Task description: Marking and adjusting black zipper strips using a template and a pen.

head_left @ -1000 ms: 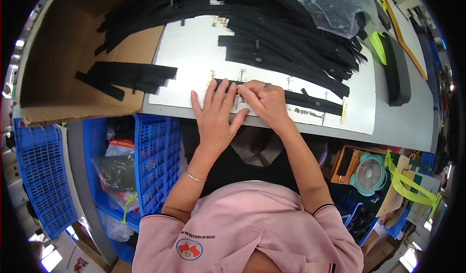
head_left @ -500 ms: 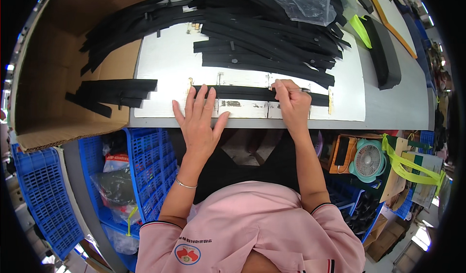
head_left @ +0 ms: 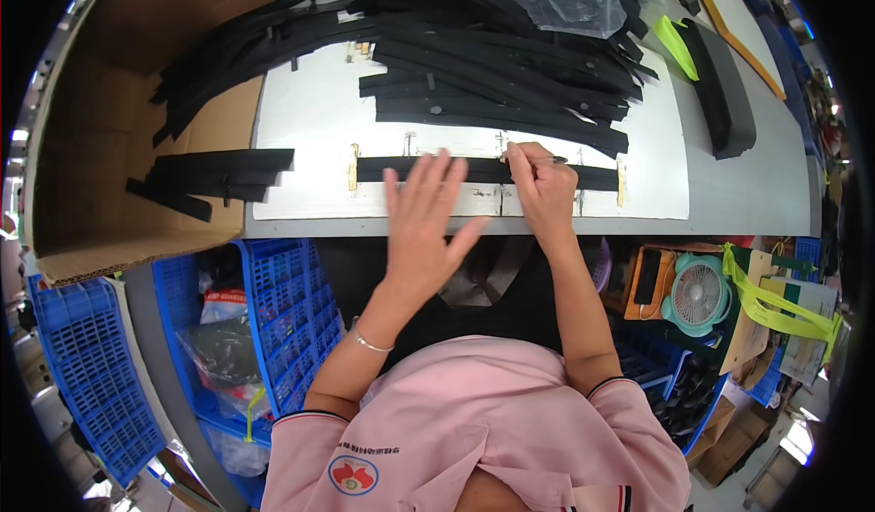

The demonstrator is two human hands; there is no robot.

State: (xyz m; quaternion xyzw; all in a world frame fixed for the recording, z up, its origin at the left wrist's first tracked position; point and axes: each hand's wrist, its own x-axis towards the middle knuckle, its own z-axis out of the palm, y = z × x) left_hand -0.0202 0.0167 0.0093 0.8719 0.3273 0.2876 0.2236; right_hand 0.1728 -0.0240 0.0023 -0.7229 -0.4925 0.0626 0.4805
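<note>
A long black strip [head_left: 456,169] is being laid flat across the white work board [head_left: 310,129], running left to right near the board's front edge, between two small tan stops at its ends; the strip is lying under both hands, its left part bare and its right end reaching past the right hand; the left hand [head_left: 421,216] is being held wide, fingers spread and straight, palm down, its fingertips over the middle of the strip, though whether they are pressing on it cannot be told; the right hand [head_left: 541,182] is being kept curled narrow upon the strip just right of the left hand, thumb and forefinger pinched at the strip's far edge, on what cannot be made out; both forearms are being stretched forward from the pink sleeves; a heap of black strips [head_left: 492,75] is lying beyond on the board, well apart from the hands; a cardboard box [head_left: 82,148] is standing at the left
</note>
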